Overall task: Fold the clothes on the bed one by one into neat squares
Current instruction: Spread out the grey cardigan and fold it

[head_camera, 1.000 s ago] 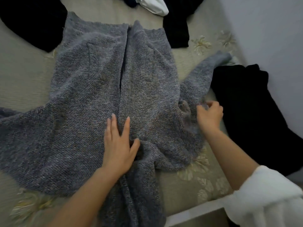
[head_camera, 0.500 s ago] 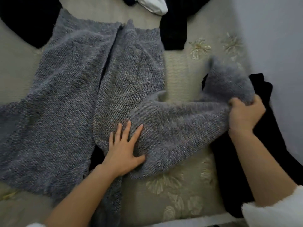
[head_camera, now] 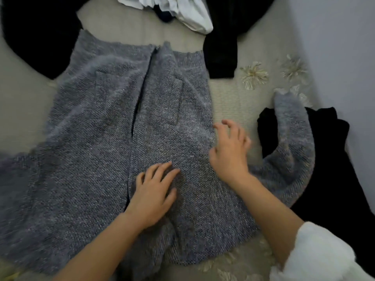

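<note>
A grey knitted cardigan [head_camera: 97, 142] lies spread front-up on the beige bed, its opening running down the middle. My left hand [head_camera: 154, 191] presses flat on its right front panel, fingers straight. My right hand [head_camera: 230, 151] hovers over the panel's right edge with fingers loosely curled and holds nothing. The cardigan's right sleeve [head_camera: 292, 147] curves out to the right and up, lying partly over a black garment. Its left sleeve runs off the left edge.
A black garment [head_camera: 332, 179] lies at the right by the grey wall [head_camera: 341, 47]. More black clothes [head_camera: 38, 35] and a white one [head_camera: 182, 11] lie at the top. A black sleeve [head_camera: 220, 55] ends beside the cardigan's hem. The beige bedspread [head_camera: 239, 104] shows embroidered flowers.
My right hand let go of the right sleeve, which now lies out to the right, and moved left to the cardigan body. My left hand stayed pressing on the front panel.
</note>
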Demonstrator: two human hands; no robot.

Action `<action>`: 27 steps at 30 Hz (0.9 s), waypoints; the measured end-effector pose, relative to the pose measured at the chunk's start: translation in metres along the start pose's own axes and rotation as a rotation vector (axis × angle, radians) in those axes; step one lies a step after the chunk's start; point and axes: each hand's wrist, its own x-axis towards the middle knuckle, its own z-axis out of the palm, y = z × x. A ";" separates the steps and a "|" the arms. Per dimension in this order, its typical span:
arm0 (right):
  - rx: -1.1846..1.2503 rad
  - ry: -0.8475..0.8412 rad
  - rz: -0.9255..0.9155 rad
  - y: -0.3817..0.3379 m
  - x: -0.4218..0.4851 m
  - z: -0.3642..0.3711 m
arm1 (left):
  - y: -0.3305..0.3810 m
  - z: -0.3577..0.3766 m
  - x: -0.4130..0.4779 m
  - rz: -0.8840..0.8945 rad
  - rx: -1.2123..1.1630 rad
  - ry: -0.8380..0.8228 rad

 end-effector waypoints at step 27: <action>0.050 -0.085 -0.149 -0.125 0.272 0.084 | -0.150 -0.146 0.260 -0.383 -0.553 0.553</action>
